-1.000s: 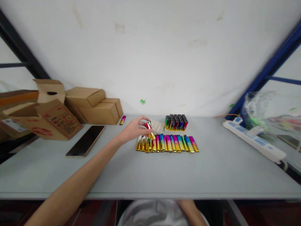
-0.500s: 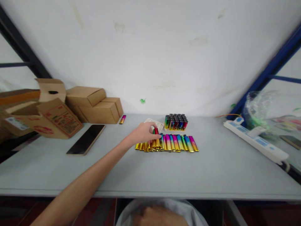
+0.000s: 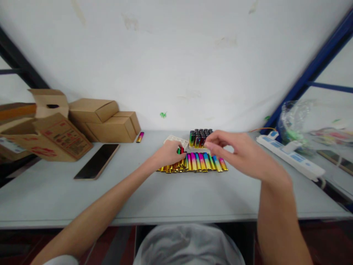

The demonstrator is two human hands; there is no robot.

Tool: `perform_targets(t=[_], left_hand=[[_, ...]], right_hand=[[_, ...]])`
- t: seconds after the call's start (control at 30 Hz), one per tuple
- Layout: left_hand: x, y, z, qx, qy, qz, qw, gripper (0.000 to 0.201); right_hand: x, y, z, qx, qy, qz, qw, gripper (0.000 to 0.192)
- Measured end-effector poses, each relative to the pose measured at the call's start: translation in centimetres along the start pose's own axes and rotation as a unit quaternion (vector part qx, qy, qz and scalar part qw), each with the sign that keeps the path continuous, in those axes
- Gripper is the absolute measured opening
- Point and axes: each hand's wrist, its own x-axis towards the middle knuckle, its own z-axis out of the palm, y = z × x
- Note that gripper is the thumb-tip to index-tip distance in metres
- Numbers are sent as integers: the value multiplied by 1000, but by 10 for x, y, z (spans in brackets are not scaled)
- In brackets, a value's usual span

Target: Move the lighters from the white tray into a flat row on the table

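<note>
Shiny lighters (image 3: 205,162) in rainbow and gold colours lie side by side in a row on the grey table. At the left end of this row, my left hand (image 3: 168,152) is closed around a few lighters, with red and green ends (image 3: 180,150) showing by the thumb. My right hand (image 3: 237,151) hovers over the row's right end, fingers curled loosely and thumb apart from them; nothing shows between them. Behind its fingertips, several upright lighters (image 3: 197,138) with black tops stand packed together. A pale tray with holes (image 3: 172,138) lies behind my left hand, partly covered.
On the left are an open printed carton (image 3: 63,140), stacked brown boxes (image 3: 110,125) and a dark phone (image 3: 97,162). One lone lighter (image 3: 140,137) lies near the wall. To the right, a white power strip (image 3: 292,156) lies before clear plastic bags (image 3: 295,117).
My right hand has come up from my lap to above the right end of the row. My left hand stays at the left end, slightly lower over the lighters. The view has shifted slightly.
</note>
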Motion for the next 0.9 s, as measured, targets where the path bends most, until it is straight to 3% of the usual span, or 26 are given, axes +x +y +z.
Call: perform_targets(t=[0.23,0.33,0.43,0.53,0.67,0.9], left_hand=[[-2,7,2,19,-3,-3,1000,28],[-3,8,1,19,-9,-11,1000,31],[-3,7,3,17,-9,-14,1000,35],[-4,5,3,9,-4,-14,1000,36],[-4,2,3,-3,-5,-12,1000,39],[-6,-3,0,-13,-6,2,1000,38]], right_hand=[[73,72,-2,-74,33,-52,995,33],[102,100,7,-141,-5,-96,985,37],[120,121,24,-194,-83,-95,973,60],[127,131,43,-218,-131,-77,964,70],[130,133,58,-223,-137,-70,963,61],[135,132,56,-188,-124,-76,971,41]])
